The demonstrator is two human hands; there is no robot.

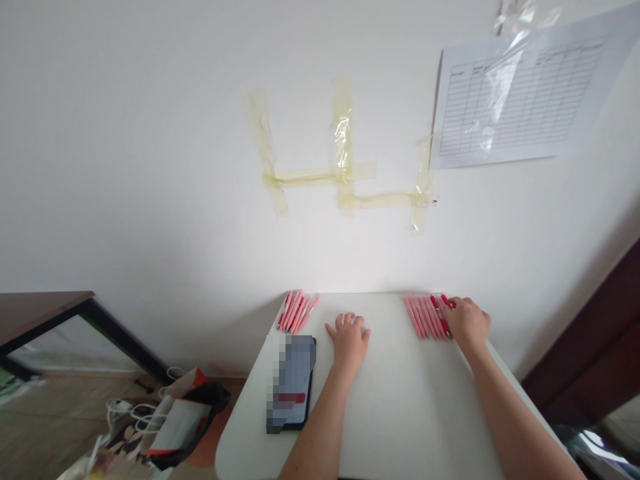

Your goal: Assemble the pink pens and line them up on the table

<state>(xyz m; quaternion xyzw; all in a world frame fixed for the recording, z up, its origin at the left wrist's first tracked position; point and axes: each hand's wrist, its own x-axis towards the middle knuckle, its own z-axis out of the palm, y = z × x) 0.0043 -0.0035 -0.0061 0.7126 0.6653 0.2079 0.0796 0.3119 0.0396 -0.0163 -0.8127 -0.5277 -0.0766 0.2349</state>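
My left hand [349, 341] lies palm down on the white table [385, 407], fingers spread, holding nothing. At the right, my right hand [469, 323] pinches the top of a red pen [445, 300] at the right end of a row. Beside it, several pink pens [423, 317] lie side by side, slanting the same way, with a darker red pen [437, 307] among them. A looser pile of pink and red pens [296, 312] rests at the table's far left corner. My right fingers partly cover the pen they hold.
A phone [311, 373], partly blurred out, lies left of my left forearm. The wall [150, 167] stands behind the table, with yellowed tape [305, 179] and a taped paper chart [520, 100]. Bags and cables [175, 420] lie on the floor at left, near a dark-framed table [50, 303].
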